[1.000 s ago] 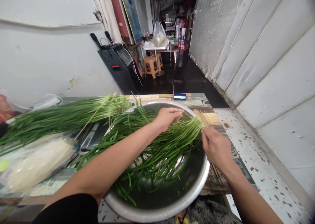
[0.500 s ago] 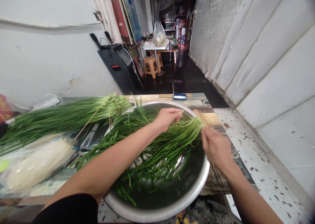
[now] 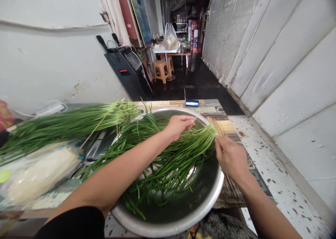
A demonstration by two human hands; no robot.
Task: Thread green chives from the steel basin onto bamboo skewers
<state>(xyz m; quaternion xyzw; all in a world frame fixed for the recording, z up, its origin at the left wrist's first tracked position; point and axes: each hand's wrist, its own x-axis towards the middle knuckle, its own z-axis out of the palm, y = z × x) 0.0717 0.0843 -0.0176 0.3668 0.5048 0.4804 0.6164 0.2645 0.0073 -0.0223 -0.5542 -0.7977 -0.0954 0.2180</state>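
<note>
A wide metal basin (image 3: 219,188) holds long green chives (image 3: 170,162), their pale ends gathered at its right side. Over the basin, my left hand (image 3: 181,126) is closed in a pinch on the pale end of a chive stalk. My right hand (image 3: 231,156) is closed at the basin's right rim, its fingertips against the gathered pale ends; what it grips is hidden behind the fingers. Thin bamboo skewers (image 3: 222,125) lie on the table just beyond that hand, and more show beneath it.
Another heap of chives (image 3: 68,121) lies on the left, with a thin stick across it. Nearer me are a clear plastic bag of something pale (image 3: 42,177) and a metal tray (image 3: 97,146). A small blue box (image 3: 192,103) sits at the table's far edge.
</note>
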